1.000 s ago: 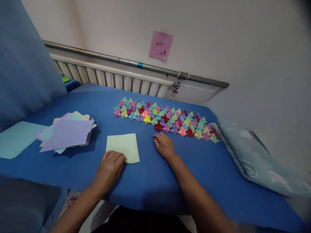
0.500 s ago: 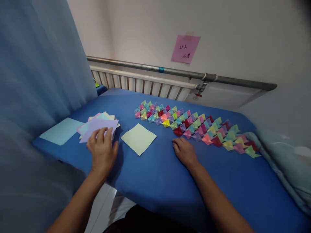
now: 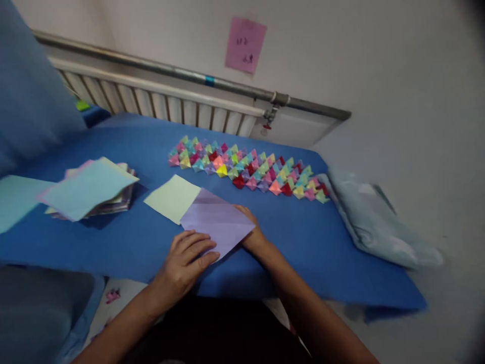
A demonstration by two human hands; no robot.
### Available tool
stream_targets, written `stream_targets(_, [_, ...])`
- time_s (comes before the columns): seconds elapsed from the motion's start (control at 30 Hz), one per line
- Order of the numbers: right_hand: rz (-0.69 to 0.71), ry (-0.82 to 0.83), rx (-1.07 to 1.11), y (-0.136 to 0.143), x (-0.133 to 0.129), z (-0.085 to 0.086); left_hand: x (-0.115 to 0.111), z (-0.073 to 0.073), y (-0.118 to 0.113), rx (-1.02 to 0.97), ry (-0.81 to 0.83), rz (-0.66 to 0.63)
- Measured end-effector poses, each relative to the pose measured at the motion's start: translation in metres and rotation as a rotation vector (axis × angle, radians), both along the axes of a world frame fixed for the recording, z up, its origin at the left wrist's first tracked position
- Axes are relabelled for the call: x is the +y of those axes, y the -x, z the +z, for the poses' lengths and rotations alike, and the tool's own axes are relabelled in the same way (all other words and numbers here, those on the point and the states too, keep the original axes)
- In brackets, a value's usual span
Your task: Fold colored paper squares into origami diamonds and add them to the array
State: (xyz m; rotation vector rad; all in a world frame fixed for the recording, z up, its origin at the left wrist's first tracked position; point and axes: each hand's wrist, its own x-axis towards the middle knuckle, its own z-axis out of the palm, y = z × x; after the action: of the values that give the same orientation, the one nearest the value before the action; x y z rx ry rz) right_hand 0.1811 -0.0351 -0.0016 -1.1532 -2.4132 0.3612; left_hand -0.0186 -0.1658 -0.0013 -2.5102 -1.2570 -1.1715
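Observation:
A purple square sheet of paper (image 3: 222, 220) is between my two hands, its left part overlapping a pale green sheet (image 3: 172, 197) that lies on the blue table. My left hand (image 3: 187, 258) grips the purple sheet near its lower left edge, fingers on top. At the right edge, my right hand (image 3: 252, 230) holds the sheet, with most of its fingers hidden behind the paper. Left of the pale green sheet sits a stack of coloured paper (image 3: 91, 187), a light blue sheet on top.
Rows of small folded paper pieces (image 3: 246, 169) in many colours run along the back of the blue table (image 3: 151, 242). Another light blue sheet (image 3: 22, 197) lies at far left. A pale green-blue cloth bundle (image 3: 371, 217) rests at right. Behind stand a radiator (image 3: 151, 103) and pipe.
The purple sheet has come off the stack to in front of me, and both hands now hold it. My view has turned to the right and down.

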Motion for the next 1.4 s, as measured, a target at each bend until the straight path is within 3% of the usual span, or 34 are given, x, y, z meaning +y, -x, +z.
stream_targets(0.13, [-0.138,0.081,0.169,-0.053,-0.02,-0.008,-0.002,-0.017,-0.01,-0.015,0.133,-0.188])
stream_targets(0.3, [-0.277,0.128,0.412,-0.074,-0.061,-0.003,-0.001,-0.013,-0.013,0.012,0.172,-0.223])
stream_targets(0.4, [-0.16,0.138,0.368,-0.075,-0.081,0.01,0.0,-0.009,-0.018,0.022,0.192,-0.222])
stream_targets(0.5, [0.031,0.119,0.137,-0.073,-0.093,0.02,0.002,-0.003,-0.027,0.025,0.19,-0.235])
stream_targets(0.57, [0.074,0.084,0.012,-0.07,-0.095,0.02,0.003,0.004,-0.032,0.004,0.174,-0.25])
stream_targets(0.67, [0.057,0.027,0.001,-0.065,-0.092,0.016,0.007,0.013,-0.032,-0.024,0.141,-0.267])
stream_targets(0.8, [0.05,0.001,0.219,-0.07,-0.085,0.017,0.021,0.013,-0.014,-0.068,0.206,-0.058])
stream_targets(0.87, [0.096,0.007,0.258,-0.079,-0.083,0.02,0.029,0.007,-0.006,-0.071,0.249,-0.036])
stream_targets(1.0, [0.111,0.002,0.128,-0.101,-0.088,0.016,0.031,-0.002,-0.012,-0.001,0.311,-0.202])
stream_targets(1.17, [0.051,-0.041,0.079,-0.123,-0.11,0.008,0.017,0.003,-0.04,0.049,0.355,-0.332])
stream_targets(1.3, [0.01,-0.079,0.138,-0.135,-0.122,0.003,0.013,0.004,-0.048,0.071,0.328,-0.364])
stream_targets(1.4, [-0.004,-0.011,0.166,-0.138,-0.122,0.002,0.013,0.001,-0.047,0.093,0.352,-0.311])
